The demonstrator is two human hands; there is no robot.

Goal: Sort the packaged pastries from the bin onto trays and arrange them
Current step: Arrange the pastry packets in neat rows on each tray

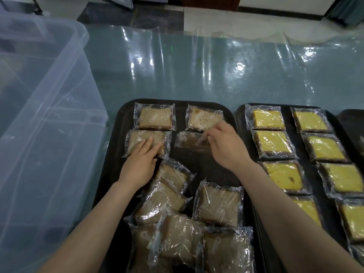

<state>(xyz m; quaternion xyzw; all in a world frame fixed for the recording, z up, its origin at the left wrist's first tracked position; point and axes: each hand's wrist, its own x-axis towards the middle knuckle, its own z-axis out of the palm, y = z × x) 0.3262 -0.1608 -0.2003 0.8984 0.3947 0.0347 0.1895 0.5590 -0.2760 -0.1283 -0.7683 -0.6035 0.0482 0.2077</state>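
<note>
Clear plastic wraps every pastry here, printed with repeated white lettering that starts "Ca"; the rest is too blurred to read. The brown pastries (217, 205) sit on the left black tray (110, 154): two in a neat far row, two just below them, and a loose overlapping heap at the near end. The left hand (140, 159) lies flat with fingers straight and close together, pressing on the second-row left packet (137, 140). The right hand (222, 144) has its fingers curled down, pinching the wrapper edge of the second-row right packet (189, 140), which looks motion-blurred and sits just beneath the far-right brown packet (203, 119). The yellow pastries (268, 120) are laid in two tidy columns on the right black tray (239, 115), touching the left tray's edge. A third dark tray (352, 119) shows at the far right. Both main trays rest on the table (197, 75), covered in a glossy, wrinkled greenish sheet. The translucent bin (39, 115) stands at the left beside the tray; its contents cannot be made out.
</note>
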